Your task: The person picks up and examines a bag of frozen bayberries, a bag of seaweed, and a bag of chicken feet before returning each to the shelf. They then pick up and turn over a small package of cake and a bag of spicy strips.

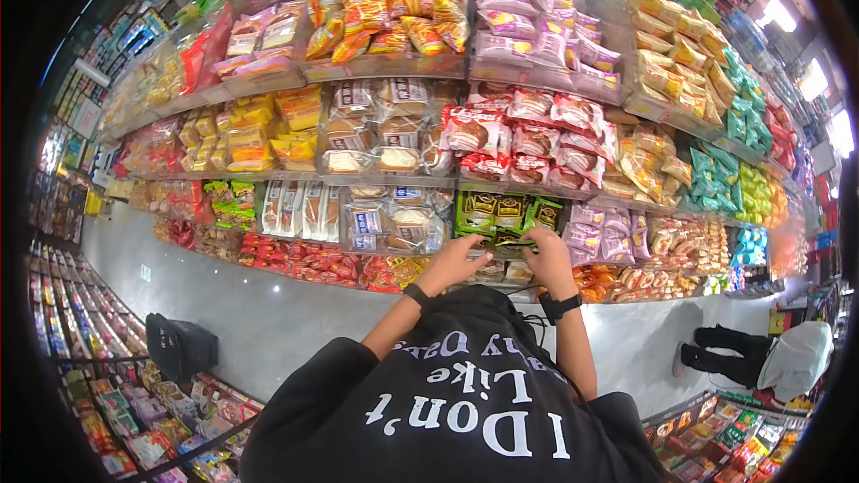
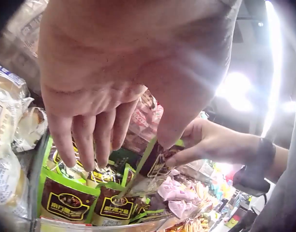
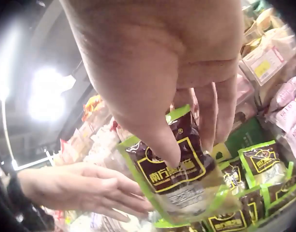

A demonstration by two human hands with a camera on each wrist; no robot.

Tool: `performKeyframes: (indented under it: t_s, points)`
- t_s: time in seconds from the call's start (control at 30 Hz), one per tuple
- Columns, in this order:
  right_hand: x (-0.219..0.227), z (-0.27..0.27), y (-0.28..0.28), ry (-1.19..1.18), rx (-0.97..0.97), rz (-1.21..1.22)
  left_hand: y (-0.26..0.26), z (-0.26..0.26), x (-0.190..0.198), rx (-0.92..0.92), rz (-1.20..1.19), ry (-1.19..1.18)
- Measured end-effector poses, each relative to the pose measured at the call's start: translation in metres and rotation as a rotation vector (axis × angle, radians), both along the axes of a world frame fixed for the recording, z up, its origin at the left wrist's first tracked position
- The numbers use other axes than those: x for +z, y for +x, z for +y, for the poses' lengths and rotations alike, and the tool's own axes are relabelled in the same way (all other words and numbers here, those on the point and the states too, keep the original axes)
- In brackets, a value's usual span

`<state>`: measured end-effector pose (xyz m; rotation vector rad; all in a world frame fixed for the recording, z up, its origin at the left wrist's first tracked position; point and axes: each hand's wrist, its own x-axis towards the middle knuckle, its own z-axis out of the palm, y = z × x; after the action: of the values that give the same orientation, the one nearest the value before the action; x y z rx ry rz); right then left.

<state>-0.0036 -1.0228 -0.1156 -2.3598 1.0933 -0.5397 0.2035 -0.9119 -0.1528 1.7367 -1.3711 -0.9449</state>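
Note:
In the right wrist view my right hand [image 3: 167, 63] pinches a brown snack packet [image 3: 182, 195] with green edges and yellow lettering, thumb on its front and fingers behind. The packet is tilted above others like it in the bin. My left hand [image 1: 458, 266] hovers at the bin's left side, its fingers extended downward over the matching packets [image 2: 65, 205]. Nothing is in its grasp. In the head view both hands meet at the front of this bin of green-and-brown packets [image 1: 488, 210], on a lower tier of the display.
Red-and-white wrapped snacks [image 1: 532, 139] fill the tier above. Clear-wrapped cakes [image 1: 394, 224] flank the bin on the left, purple packets [image 1: 604, 234] on the right. A black bin [image 1: 182, 347] stands on the grey floor [image 1: 277, 317]. Another person [image 1: 796, 358] is at the right.

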Motion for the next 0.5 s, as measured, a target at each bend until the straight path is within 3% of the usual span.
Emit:
performKeyframes:
  t_s: [0.13, 0.27, 0.33, 0.43, 0.5]
  points:
    - [-0.049, -0.016, 0.013, -0.101, 0.026, 0.054, 0.022, 0.019, -0.023, -0.015, 0.048, -0.012]
    - [-0.056, -0.011, 0.027, -0.125, 0.002, -0.028, 0.042, 0.045, -0.026, 0.055, 0.149, 0.042]
    - [-0.085, -0.009, 0.021, -0.123, 0.058, 0.018, 0.045, 0.057, -0.05, 0.118, 0.209, 0.045]
    - [-0.125, -0.004, 0.019, -0.047, 0.059, 0.162, 0.048, 0.07, -0.053, 0.097, 0.16, 0.143]
    - [-0.123, -0.001, 0.019, 0.013, 0.051, 0.245, 0.05, 0.072, -0.057, 0.061, 0.124, 0.156]
